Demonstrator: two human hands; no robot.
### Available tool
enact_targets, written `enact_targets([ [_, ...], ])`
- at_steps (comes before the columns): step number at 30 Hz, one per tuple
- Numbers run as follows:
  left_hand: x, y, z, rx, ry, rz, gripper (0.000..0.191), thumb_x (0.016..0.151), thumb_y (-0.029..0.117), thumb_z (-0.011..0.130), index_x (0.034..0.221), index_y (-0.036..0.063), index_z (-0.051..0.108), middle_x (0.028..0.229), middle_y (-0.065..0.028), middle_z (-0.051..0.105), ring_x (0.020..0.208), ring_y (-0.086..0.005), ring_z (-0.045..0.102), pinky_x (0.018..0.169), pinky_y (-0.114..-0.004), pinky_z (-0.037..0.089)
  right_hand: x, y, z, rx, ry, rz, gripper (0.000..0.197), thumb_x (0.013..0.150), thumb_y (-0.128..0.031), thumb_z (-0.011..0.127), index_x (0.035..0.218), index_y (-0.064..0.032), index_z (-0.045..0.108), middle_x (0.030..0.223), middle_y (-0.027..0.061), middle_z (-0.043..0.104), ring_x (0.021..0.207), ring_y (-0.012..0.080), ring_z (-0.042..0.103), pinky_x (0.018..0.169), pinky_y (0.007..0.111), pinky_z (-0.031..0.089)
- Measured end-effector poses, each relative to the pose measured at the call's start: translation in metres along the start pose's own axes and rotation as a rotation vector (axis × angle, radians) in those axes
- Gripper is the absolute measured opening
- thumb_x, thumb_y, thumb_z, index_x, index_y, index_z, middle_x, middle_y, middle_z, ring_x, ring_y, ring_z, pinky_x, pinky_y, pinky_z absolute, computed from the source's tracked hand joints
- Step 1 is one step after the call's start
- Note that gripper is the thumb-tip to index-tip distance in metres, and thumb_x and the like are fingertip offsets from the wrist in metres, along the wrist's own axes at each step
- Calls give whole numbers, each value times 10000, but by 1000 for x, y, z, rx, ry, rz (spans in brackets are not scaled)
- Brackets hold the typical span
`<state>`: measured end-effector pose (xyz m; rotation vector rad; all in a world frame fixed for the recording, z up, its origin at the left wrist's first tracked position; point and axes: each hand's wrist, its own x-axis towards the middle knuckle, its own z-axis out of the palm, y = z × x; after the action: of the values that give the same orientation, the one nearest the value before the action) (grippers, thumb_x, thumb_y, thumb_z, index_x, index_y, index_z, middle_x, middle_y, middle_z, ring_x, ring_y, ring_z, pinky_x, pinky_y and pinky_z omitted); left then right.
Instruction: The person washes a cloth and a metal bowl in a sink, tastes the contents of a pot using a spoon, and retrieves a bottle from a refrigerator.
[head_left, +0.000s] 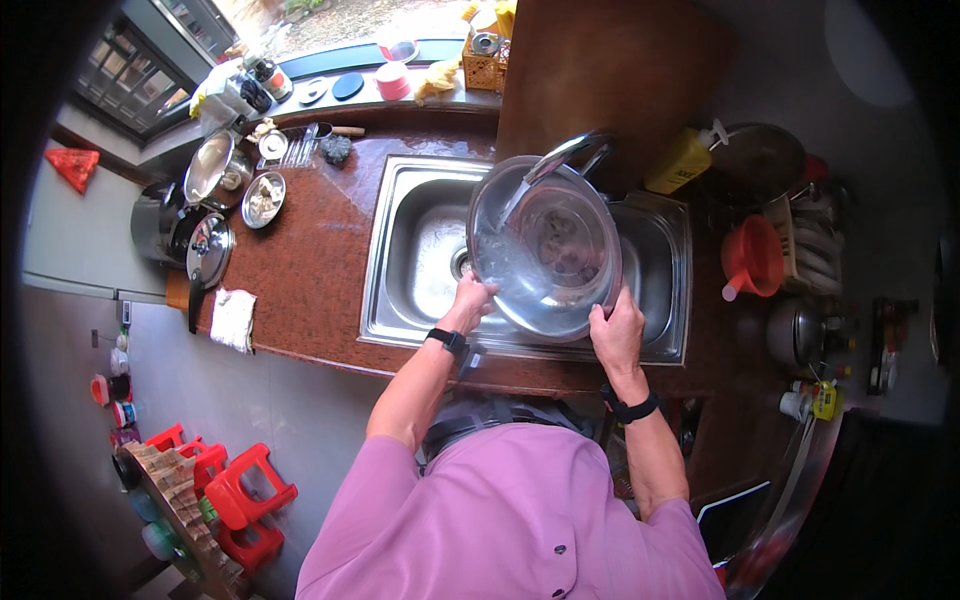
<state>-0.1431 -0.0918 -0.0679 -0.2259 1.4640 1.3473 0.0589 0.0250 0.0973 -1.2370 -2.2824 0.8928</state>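
A large clear basin (525, 300) is held tilted over the double stainless steel sink (420, 225). My left hand (472, 301) grips its lower left rim, and my right hand (619, 330) grips its lower right rim. The chrome faucet (559, 157) reaches over the basin, and water runs from it into the basin's left side. Through the clear wall a round shape shows at the right; whether it lies in the basin or below it I cannot tell. The left sink bowl with its drain (460, 262) is partly visible.
Left on the counter stand a steel pot (217, 169), a small bowl of pale pieces (263, 199), a pressure cooker lid (210, 247) and a folded cloth (233, 320). At the right are a yellow pump bottle (679, 161), a red dipper (752, 256) and a dish rack (814, 255).
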Motion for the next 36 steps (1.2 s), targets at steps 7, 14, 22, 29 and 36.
enact_targets([
  [7, 22, 19, -14, -50, 20, 121, 152, 865, 84, 628, 1006, 124, 589, 894, 15, 616, 779, -118, 573, 689, -351, 495, -1, 12, 16, 85, 69, -66, 580, 751, 15, 579, 1313, 40, 435, 1175, 293, 561, 1063, 439, 564, 902, 436, 464],
  [14, -11, 54, -53, 78, 129, 327, 155, 827, 25, 639, 932, 31, 526, 826, -65, 612, 696, -154, 641, 557, -297, 552, 24, 60, 56, 250, -24, 134, 357, 752, -88, 642, 1079, 13, 541, 945, 237, 644, 911, 426, 607, 787, 439, 475],
  [22, -49, 55, -102, 78, 96, 344, 258, 788, -1, 552, 1042, -18, 594, 856, -81, 650, 709, -186, 653, 563, -304, 550, 55, 66, 110, 414, -140, 57, 340, 754, -35, 643, 1078, -9, 544, 908, 164, 665, 856, 338, 640, 782, 395, 484],
  [29, -93, 56, -106, 246, 155, 254, 564, 712, -59, 519, 1267, -11, 425, 1037, -126, 600, 793, -211, 639, 597, -317, 555, 43, 30, 142, -213, 115, -281, 550, 750, 11, 577, 1284, -9, 447, 1254, 231, 521, 1159, 390, 501, 983, 431, 403],
  [36, -81, 27, -123, 476, 328, 650, 552, 696, -24, 537, 1237, -3, 431, 1074, -133, 609, 932, -233, 604, 819, -330, 488, -28, -20, 172, 224, -931, -527, 507, 917, -374, 459, 1206, 35, 539, 1273, 226, 528, 1195, 358, 489, 1048, 411, 351],
])
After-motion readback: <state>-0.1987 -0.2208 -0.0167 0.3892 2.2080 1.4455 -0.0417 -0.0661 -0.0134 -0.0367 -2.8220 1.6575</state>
